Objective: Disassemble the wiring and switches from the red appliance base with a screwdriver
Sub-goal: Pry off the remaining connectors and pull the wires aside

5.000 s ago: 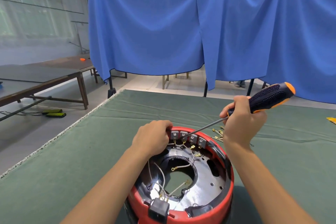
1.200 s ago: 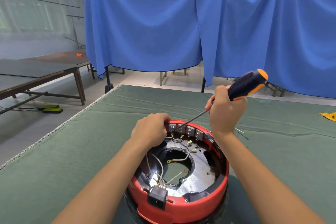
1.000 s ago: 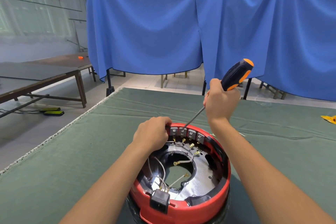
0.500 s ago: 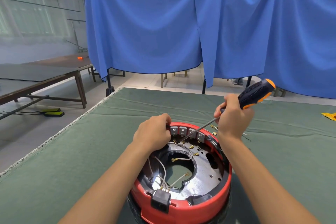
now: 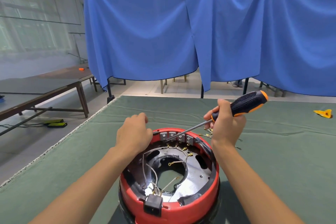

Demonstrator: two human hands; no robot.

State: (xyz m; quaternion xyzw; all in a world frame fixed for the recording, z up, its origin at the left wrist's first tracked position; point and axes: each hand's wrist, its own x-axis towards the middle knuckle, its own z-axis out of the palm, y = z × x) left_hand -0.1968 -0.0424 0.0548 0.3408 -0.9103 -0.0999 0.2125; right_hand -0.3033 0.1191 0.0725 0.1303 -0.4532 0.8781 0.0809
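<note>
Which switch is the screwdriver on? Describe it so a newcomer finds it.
Start at the red appliance base on the green table. Four grey switches line its far inner rim. The target switch is leftmost, beside the left hand, with the screwdriver tip at it.
</note>
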